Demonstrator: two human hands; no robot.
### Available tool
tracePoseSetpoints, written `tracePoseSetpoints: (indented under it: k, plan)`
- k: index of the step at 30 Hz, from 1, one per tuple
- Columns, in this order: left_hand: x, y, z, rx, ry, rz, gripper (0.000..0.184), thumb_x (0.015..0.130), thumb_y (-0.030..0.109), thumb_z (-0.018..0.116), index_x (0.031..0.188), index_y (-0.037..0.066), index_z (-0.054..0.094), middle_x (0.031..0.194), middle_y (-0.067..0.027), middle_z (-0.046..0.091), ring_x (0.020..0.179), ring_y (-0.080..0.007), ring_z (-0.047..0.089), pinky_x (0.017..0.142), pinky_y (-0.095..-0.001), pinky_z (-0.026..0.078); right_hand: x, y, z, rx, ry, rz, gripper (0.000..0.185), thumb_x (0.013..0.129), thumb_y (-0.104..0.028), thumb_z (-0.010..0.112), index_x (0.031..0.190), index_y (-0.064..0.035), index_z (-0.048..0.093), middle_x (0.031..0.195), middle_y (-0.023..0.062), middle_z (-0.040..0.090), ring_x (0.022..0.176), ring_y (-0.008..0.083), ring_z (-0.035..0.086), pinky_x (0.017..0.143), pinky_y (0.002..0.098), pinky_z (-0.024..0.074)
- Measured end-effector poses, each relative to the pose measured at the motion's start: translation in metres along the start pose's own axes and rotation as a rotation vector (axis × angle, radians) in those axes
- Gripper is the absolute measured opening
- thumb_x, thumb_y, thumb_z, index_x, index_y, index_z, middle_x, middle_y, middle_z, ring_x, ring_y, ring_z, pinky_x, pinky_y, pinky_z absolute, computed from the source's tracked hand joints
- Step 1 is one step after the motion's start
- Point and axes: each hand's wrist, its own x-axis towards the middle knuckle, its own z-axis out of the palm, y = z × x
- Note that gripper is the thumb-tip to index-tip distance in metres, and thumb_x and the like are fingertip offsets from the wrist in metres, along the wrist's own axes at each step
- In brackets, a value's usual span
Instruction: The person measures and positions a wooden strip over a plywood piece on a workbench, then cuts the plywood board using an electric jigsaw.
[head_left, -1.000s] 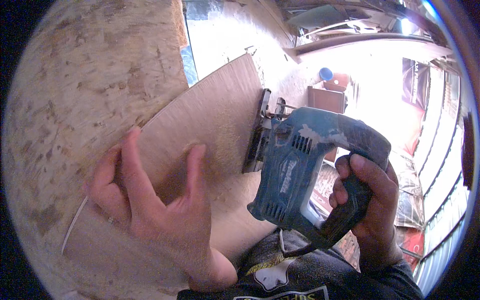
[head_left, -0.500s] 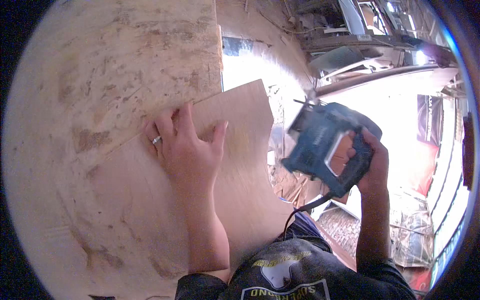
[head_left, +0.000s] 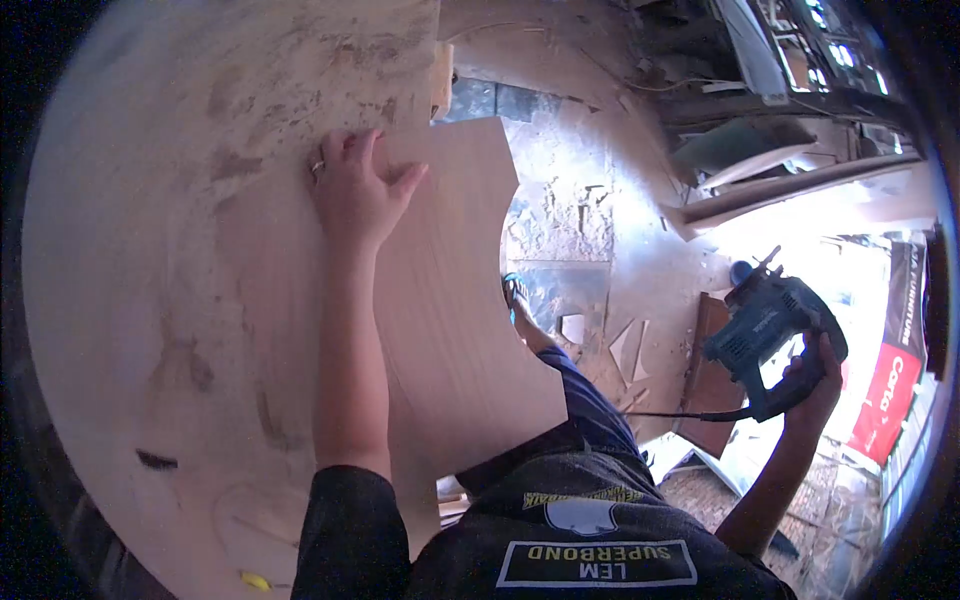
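A pale plywood board (head_left: 470, 260) with a concave curve cut into its right side lies on the worn worktable (head_left: 200, 250) and juts past its edge. My left hand (head_left: 355, 190) wears a ring and grips the board's far edge with bent fingers, thumb spread on the top face. Out to the right, clear of the board, my right hand (head_left: 818, 385) is wrapped round the handle of a blue corded jigsaw (head_left: 762, 335). The jigsaw is tipped so its base and blade end face away from me. Its black cord runs left toward my body.
Curved wood offcuts (head_left: 630, 352) lie on the dusty floor below. A brown panel (head_left: 708, 375) stands behind the jigsaw. At far right hangs a red and black banner (head_left: 885, 400). Leaning timber and boards (head_left: 790, 195) fill the upper right. My sandalled foot (head_left: 515, 293) shows beside the board.
The jigsaw in my right hand has moved right, away from the board. The board and my left hand have turned and shifted up and left in view; the camera has moved too.
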Motion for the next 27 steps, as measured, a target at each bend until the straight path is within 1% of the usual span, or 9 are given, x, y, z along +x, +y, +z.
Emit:
tracePoseSetpoints:
  k: [3,7,10,13,15,17,20,25,27]
  plan:
    - [0.003,0.001,0.004,0.146,0.188,0.132,0.070,0.078,0.051,0.085,0.128,0.006,0.065,0.125,-0.0152,0.058,0.119,-0.0389,0.056,0.105,-0.0557,0.044,0.037,0.026,-0.018,-0.071,-0.049,-0.091,0.031,0.099,-0.023,0.069,0.124,-0.0049,0.065,0.102,0.0079,0.075,0.059,0.0134,0.064,0.051,0.0244,0.0547]
    - [-0.021,0.030,-0.030,0.383,0.467,0.229,0.063,0.079,0.047,0.086,0.121,0.004,0.066,0.123,-0.0168,0.058,0.117,-0.0376,0.056,0.100,-0.0536,0.045,0.058,0.028,0.011,0.082,-0.154,0.079,0.031,0.099,-0.022,0.069,0.124,-0.0046,0.064,0.102,0.0079,0.074,0.060,0.0136,0.064,0.053,0.0247,0.0545]
    - [-0.103,0.083,-0.062,0.333,0.666,-0.017,0.045,0.084,0.038,0.086,0.104,0.004,0.065,0.107,-0.0139,0.064,0.102,-0.0349,0.060,0.090,-0.0526,0.046,0.107,0.050,0.015,0.042,-0.309,0.109,0.031,0.098,-0.021,0.069,0.124,-0.0042,0.064,0.102,0.0082,0.073,0.061,0.0137,0.063,0.054,0.0253,0.0543]
    - [-0.228,0.180,-0.065,0.194,0.574,-0.285,0.039,0.092,0.028,0.079,0.074,0.007,0.051,0.073,-0.0106,0.057,0.070,-0.0357,0.058,0.066,-0.0493,0.043,0.177,0.095,0.010,-0.080,-0.483,-0.073,0.028,0.096,-0.016,0.071,0.120,-0.0030,0.064,0.101,0.0094,0.073,0.064,0.0139,0.064,0.055,0.0274,0.0538]
    - [-0.322,0.224,-0.036,0.284,0.411,-0.609,0.046,0.094,0.031,0.077,0.070,0.004,0.050,0.067,-0.0135,0.052,0.063,-0.0341,0.054,0.059,-0.0465,0.042,0.164,0.109,0.019,0.098,-0.525,-0.023,0.026,0.095,-0.013,0.072,0.118,-0.0029,0.065,0.098,0.0084,0.072,0.063,0.0136,0.063,0.055,0.0276,0.0529]
    - [-0.387,0.258,-0.005,-0.158,0.377,-1.058,0.047,0.094,0.037,0.079,0.074,0.001,0.056,0.062,-0.0070,0.049,0.060,-0.0153,0.046,0.055,-0.0374,0.039,0.165,0.113,0.033,0.177,-0.521,0.047,0.023,0.094,-0.010,0.072,0.115,-0.0040,0.066,0.093,0.0068,0.072,0.062,0.0139,0.062,0.054,0.0272,0.0513]
    - [-0.453,0.264,0.043,-0.827,0.410,-1.513,0.046,0.097,0.049,0.072,0.101,0.004,0.065,0.093,-0.0064,0.065,0.083,-0.0174,0.058,0.074,-0.0361,0.049,0.174,0.123,0.036,0.262,-0.549,0.049,0.023,0.093,-0.010,0.073,0.115,-0.0053,0.066,0.092,0.0065,0.072,0.060,0.0145,0.061,0.053,0.0277,0.0508]
    - [-0.453,0.239,0.073,-1.625,0.708,-1.575,0.060,0.094,0.047,0.076,0.131,0.005,0.055,0.109,-0.0064,0.062,0.097,-0.0223,0.063,0.092,-0.0463,0.048,0.184,0.116,0.025,0.232,-0.597,0.055,0.025,0.092,-0.012,0.075,0.115,-0.0069,0.065,0.091,0.0058,0.071,0.059,0.0144,0.060,0.053,0.0281,0.0501]
    - [-0.451,0.226,0.089,-1.763,0.670,-1.296,0.056,0.095,0.038,0.074,0.137,0.008,0.052,0.113,-0.0089,0.062,0.107,-0.0250,0.062,0.095,-0.0492,0.050,0.184,0.112,0.020,0.238,-0.610,0.066,0.025,0.092,-0.012,0.075,0.115,-0.0076,0.064,0.091,0.0059,0.071,0.059,0.0148,0.060,0.052,0.0287,0.0503]
